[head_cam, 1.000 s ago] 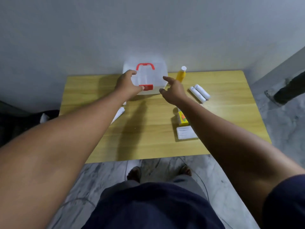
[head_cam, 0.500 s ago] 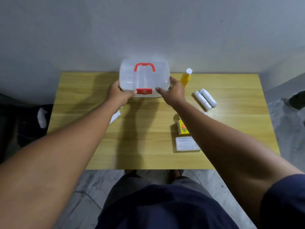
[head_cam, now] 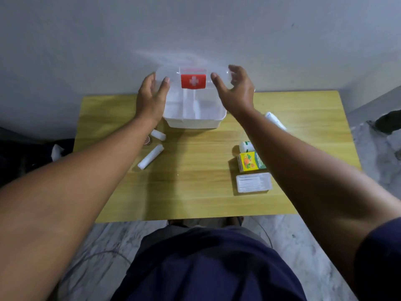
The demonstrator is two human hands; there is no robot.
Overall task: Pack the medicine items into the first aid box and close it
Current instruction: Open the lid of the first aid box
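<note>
The first aid box (head_cam: 193, 123) stands open at the far edge of the wooden table, its white base showing inner compartments. Its clear lid (head_cam: 171, 72), with a red latch bearing a white cross (head_cam: 193, 81), is raised upright above the base. My left hand (head_cam: 152, 98) grips the lid's left end and my right hand (head_cam: 236, 92) grips its right end. Medicine items lie on the table: two white gauze rolls (head_cam: 151, 156) on the left, and a white bottle (head_cam: 246, 146), a yellow-green carton (head_cam: 251, 161) and a cotton swab case (head_cam: 253, 182) on the right.
Another white roll (head_cam: 275, 120) shows behind my right forearm. A small brown round thing (head_cam: 148, 140) sits by my left wrist. The table (head_cam: 195, 192) stands against a grey wall, with marble floor on the near side and to the right.
The box was shut, with my hands at its sides by the latch. Now the lid is swung up and open, and both hands have risen with it.
</note>
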